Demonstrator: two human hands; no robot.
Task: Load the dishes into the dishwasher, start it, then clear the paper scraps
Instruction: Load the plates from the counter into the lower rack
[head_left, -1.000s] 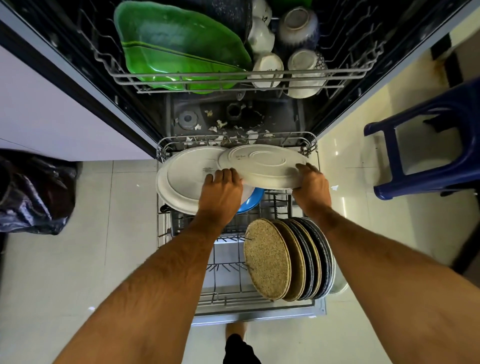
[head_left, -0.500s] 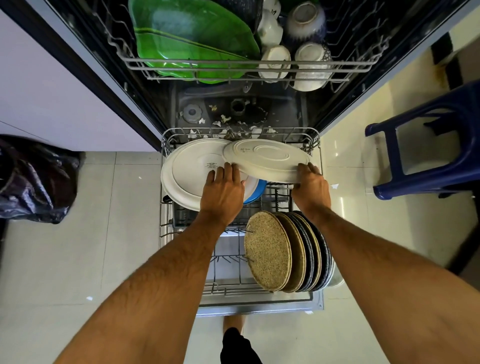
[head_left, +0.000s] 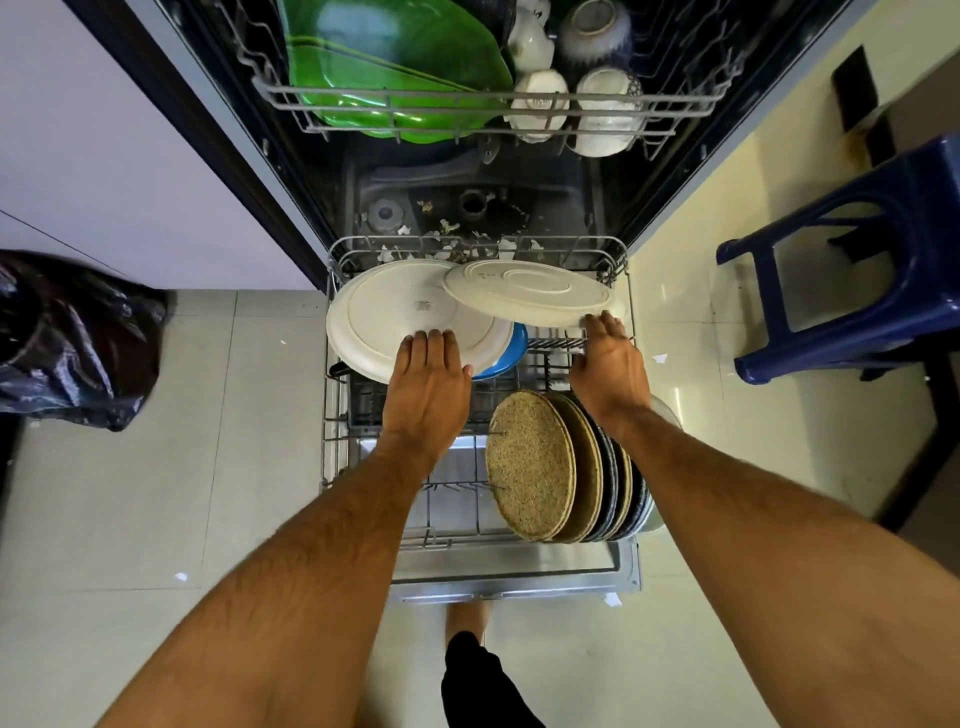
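open dishwasher (head_left: 249, 156) fills the top of the view, its lower rack (head_left: 332, 415) pulled out over the tiled floor, upper rack (head_left: 467, 98) above. up there, green trays (head_left: 395, 57) lie on the left, white and blue-patterned bowls (head_left: 605, 111) upside down on the right. off to the right of the machine, a blue plastic stool (head_left: 852, 249); far left on the floor, a dark plastic bag (head_left: 72, 338).

down in the lower rack, a big white plate (head_left: 395, 317) leans bottom-up at the back left, a blue dish (head_left: 506, 358) peeking out from under it. overlapping its right edge, a smaller white plate (head_left: 535, 291), also bottom-up and tilted. a row of speckled and dark plates (head_left: 561, 467) stands on edge at the front right.

left hand (head_left: 426, 384) lies flat, fingers straight, resting on the near rim of the big white plate. right hand (head_left: 608, 364) has its fingertips at the near edge of the smaller plate; whether it is gripping the rim or only touching it, can't tell.

paper scraps (head_left: 441, 249) sit scattered on the dishwasher's floor behind the rack, a few more (head_left: 658, 357) on the tiles.
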